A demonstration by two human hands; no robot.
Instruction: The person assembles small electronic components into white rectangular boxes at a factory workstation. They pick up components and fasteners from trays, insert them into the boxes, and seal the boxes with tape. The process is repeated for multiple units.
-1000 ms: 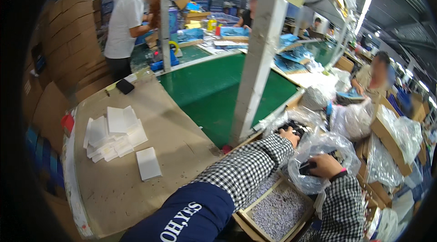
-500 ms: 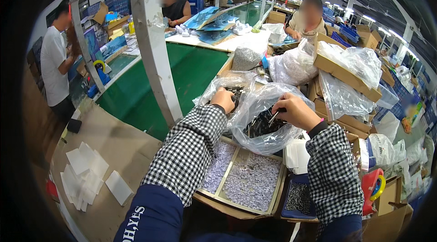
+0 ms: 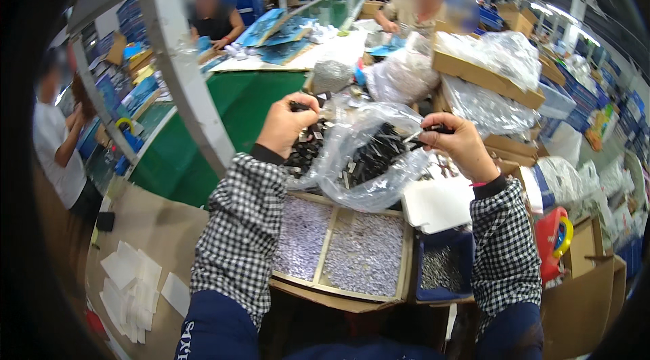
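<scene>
My left hand is closed in a pinch on a small black part, raised over a heap of black pieces in an open bag. At the right rim of a clear plastic bag, my right hand grips a black piece with a thin silver rod. Inside that bag lie many slim black pieces with shiny ends. The exact kind of either held part is too small to tell.
In front stands a divided tray of tiny pale pieces. To its right are a blue bin of small metal parts and a white box. White cards lie on cardboard at left. A white post rises beside the green belt. Co-workers are beyond.
Both hands have come up out of the bags and moved apart, the left with a small black part, the right with a rod-ended piece. The whole view has shifted slightly.
</scene>
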